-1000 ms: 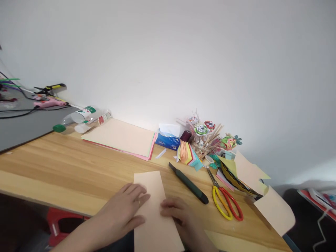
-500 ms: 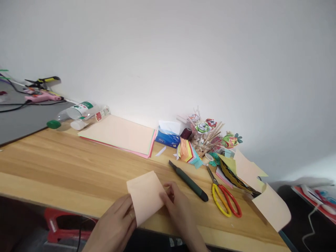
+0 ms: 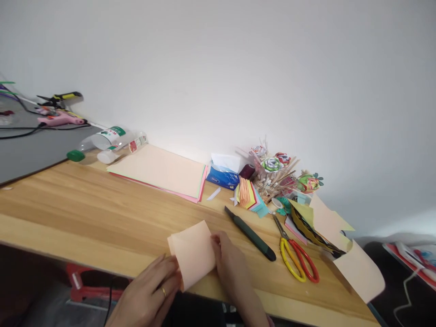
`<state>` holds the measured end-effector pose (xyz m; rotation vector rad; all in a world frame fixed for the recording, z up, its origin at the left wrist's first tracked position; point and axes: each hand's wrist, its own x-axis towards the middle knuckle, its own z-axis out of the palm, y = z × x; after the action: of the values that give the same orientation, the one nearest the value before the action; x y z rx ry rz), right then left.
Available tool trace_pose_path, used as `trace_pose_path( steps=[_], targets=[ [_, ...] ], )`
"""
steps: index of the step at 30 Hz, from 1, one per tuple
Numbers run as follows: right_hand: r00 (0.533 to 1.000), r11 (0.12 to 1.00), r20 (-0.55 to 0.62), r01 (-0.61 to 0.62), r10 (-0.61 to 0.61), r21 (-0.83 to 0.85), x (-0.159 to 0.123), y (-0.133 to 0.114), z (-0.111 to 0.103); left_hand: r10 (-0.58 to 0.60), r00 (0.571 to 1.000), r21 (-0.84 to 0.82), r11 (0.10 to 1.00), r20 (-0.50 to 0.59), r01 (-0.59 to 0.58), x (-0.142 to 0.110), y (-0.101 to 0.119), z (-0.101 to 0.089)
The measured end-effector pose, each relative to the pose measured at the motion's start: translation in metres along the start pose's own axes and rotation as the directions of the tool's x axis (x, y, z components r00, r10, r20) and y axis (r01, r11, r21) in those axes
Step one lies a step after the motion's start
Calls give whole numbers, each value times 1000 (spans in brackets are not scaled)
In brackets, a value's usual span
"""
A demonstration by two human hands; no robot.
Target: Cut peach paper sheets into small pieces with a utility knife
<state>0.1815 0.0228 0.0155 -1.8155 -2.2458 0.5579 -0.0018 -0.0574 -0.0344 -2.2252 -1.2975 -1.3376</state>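
Observation:
A folded piece of peach paper (image 3: 195,256) is held between both hands above the front edge of the wooden table. My left hand (image 3: 150,288), wearing a ring, grips its lower left edge, and layers of paper show apart along that side. The fingers of my right hand (image 3: 230,261) pinch its right edge, the thumb partly out of sight. Right of the hands lie a dark green utility knife (image 3: 252,235) and scissors (image 3: 293,254) with one yellow and one red handle.
Large coloured paper sheets (image 3: 163,170) lie at the back, beside a blue tissue pack (image 3: 222,176). Small coloured paper strips (image 3: 247,193), paper flowers (image 3: 272,164) and paper scraps (image 3: 361,268) fill the right side. Plastic bottles (image 3: 109,138) and a pink glue gun (image 3: 63,119) are at left.
The folded paper has turned slightly in my hands, and its layers now show at the left edge. My right hand has shifted up along its right edge. The whole view has moved a little.

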Motion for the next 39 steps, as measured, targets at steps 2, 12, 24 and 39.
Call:
trace_pose_path(
  steps=[2, 12, 24, 39],
  targets=[
    [1000, 1000, 3, -3, 4, -31, 0, -2, 1, 10, 999, -21, 1000, 31, -10, 1, 0, -1],
    [998, 966, 6, -57, 61, -251, 3, -23, 1, -73, 997, -54, 996, 24, 74, 3, 10, -1],
    [995, 949, -99, -44, 13, -312, -1, -18, 10, -222, 974, -84, 971, 41, 225, -1, 12, 4],
    [917, 945, -319, 143, -238, -293, -3, 12, 41, -372, 600, -16, 841, 708, 541, 108, -42, 35]
  ],
)
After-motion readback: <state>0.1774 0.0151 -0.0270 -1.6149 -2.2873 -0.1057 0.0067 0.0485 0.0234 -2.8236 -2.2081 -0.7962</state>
